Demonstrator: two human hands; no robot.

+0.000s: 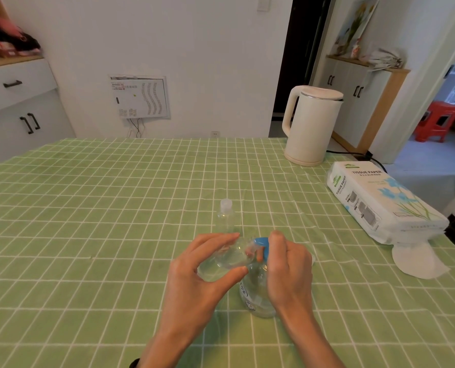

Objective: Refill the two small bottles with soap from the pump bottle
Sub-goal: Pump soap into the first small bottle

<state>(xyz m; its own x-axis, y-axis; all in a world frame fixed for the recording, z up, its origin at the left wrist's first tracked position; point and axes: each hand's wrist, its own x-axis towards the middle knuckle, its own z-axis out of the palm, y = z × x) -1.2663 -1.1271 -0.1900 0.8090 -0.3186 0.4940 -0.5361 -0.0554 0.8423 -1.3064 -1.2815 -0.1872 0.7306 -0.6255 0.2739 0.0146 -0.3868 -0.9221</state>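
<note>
Tablecloth point(88, 208): light green, white grid lines. Pump bottle point(255, 296): clear body, blue pump head point(263, 241). Held small bottle point(229, 257): clear. Standing small bottle point(225, 219): clear, whitish translucent cap point(226, 204). Kettle point(311, 128): cream. Tissue pack point(380, 200): white, blue flowers, green stems. Stool point(436, 120): red.

Table point(101, 197) under a green checked cloth with white grid lines. White wall point(199, 49) behind its far edge, with a white panel point(140, 96) set low and wires hanging below it. Socket point(215, 134) lower right of the panel.

Far left: white cabinet point(16, 107), dark handles, wood top with clutter. Dark doorway point(298, 62) right of centre. Past it, a second white cabinet point(353, 102), wood-trimmed. Far right: a lit room with a pale floor and a red stool point(437, 119).

Table's far right corner: cream kettle point(311, 126) and black cord point(353, 153). Tissue pack point(380, 200) at the right edge. Light soft and even.
</note>
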